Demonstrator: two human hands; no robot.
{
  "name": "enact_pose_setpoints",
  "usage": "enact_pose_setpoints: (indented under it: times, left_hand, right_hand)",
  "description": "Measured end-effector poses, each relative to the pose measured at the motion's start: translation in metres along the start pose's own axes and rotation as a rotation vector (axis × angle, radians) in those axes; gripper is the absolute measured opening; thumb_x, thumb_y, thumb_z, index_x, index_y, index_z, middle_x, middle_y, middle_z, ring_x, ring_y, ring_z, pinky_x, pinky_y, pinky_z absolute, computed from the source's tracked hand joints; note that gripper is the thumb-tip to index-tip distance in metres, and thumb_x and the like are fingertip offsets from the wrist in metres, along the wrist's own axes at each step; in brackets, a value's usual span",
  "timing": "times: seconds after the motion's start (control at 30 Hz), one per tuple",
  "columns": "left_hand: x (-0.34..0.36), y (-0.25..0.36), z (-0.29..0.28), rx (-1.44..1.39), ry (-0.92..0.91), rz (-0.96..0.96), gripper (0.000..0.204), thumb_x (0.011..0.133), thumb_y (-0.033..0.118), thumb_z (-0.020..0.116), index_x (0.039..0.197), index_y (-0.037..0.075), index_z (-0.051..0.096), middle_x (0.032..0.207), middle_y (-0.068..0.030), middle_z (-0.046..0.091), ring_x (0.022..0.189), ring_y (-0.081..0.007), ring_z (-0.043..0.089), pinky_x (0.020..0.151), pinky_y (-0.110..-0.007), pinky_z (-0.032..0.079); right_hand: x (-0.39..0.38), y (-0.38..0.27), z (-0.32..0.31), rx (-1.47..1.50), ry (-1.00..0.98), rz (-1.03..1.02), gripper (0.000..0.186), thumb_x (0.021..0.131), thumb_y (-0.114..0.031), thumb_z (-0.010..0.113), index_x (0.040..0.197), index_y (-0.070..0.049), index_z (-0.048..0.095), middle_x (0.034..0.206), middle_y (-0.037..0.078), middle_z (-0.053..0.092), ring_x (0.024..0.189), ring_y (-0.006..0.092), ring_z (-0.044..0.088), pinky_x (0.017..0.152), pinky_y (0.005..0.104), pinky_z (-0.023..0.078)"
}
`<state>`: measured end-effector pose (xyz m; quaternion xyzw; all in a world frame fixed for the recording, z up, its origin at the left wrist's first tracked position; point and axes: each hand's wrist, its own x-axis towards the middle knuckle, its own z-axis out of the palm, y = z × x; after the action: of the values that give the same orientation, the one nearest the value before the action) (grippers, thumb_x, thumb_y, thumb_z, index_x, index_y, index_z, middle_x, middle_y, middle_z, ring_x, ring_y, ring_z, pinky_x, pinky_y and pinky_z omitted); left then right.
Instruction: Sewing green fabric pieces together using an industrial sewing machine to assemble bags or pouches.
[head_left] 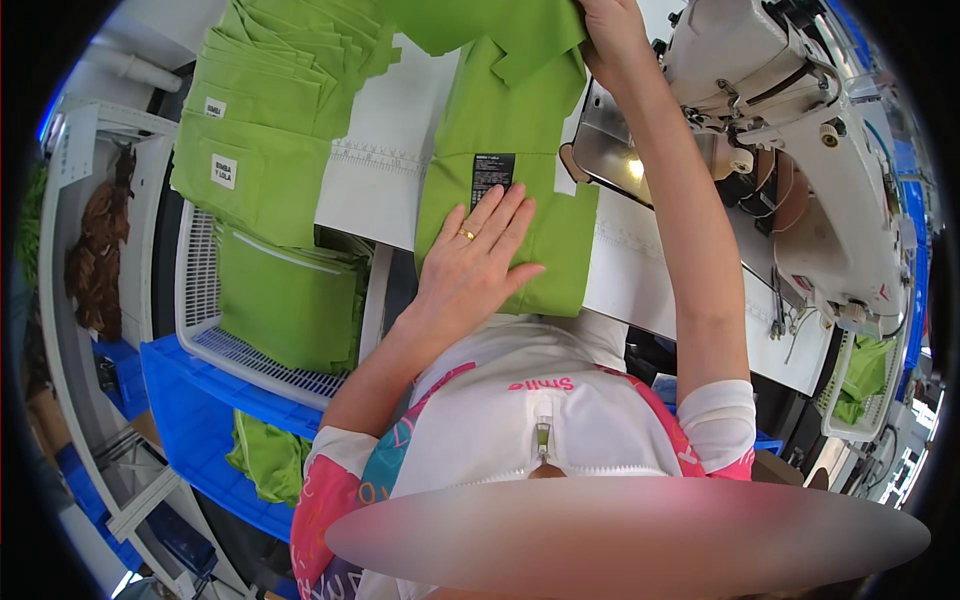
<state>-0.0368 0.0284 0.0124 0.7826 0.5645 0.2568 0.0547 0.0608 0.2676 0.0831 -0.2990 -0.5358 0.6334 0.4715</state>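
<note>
My left hand (480,240) lies flat on a green fabric piece (450,265), fingers stretched out and spread, a ring on one finger. The fingertips touch the lower part of a black care label (493,170) attached at a seam across the piece. At the top edge of the view, my right hand (615,40) is against the rumpled far part of the green fabric; its fingers are mostly cut off or hidden. The near end of the piece hangs over the table's front edge, close to my body. Beside my right forearm stands a white sewing machine (810,180).
Stacked green pieces (260,180) with white labels lie at the left of the white table (375,200). Below them, a white basket (190,265) holds more green fabric, above a blue crate (180,400). At far right is another white basket (865,430). Metal shelving (95,420) stands left.
</note>
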Motion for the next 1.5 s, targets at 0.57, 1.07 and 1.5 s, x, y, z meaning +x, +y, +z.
enact_pose_setpoints:
  times: [0.57, 1.07, 1.5]
  left_hand:
    - [0.028, -0.028, -0.002, -1.187, -0.454, -0.767, 0.035, 0.088, 0.007, 0.055, 0.122, 0.0, 0.051, 0.108, -0.007, 0.061, 0.092, -0.0155, 0.059, 0.079, -0.032, 0.049]
    - [0.114, -0.086, -0.029, -0.578, -0.348, -0.399, 0.028, 0.084, 0.027, 0.066, 0.103, 0.006, 0.065, 0.084, 0.0012, 0.065, 0.074, -0.0084, 0.057, 0.069, -0.024, 0.044]
    - [0.17, -0.085, -0.024, -0.699, -0.56, -0.46, 0.019, 0.088, 0.027, 0.062, 0.09, 0.008, 0.066, 0.077, 0.006, 0.061, 0.068, -0.0018, 0.051, 0.061, -0.019, 0.039]
  right_hand:
    - [-0.242, 0.005, -0.037, -0.976, -0.296, -0.351, 0.029, 0.079, -0.017, 0.069, 0.102, 0.0, 0.062, 0.112, 0.014, 0.062, 0.107, 0.0314, 0.056, 0.093, 0.0401, 0.044]
    - [-0.237, 0.016, -0.047, -1.165, -0.274, -0.348, 0.047, 0.073, -0.017, 0.072, 0.115, -0.002, 0.057, 0.127, 0.012, 0.053, 0.117, 0.0304, 0.049, 0.094, 0.0414, 0.043]
    - [-0.226, 0.017, -0.049, -1.271, -0.389, -0.322, 0.054, 0.079, -0.034, 0.067, 0.123, -0.006, 0.053, 0.134, 0.014, 0.046, 0.127, 0.0341, 0.039, 0.104, 0.0484, 0.033]
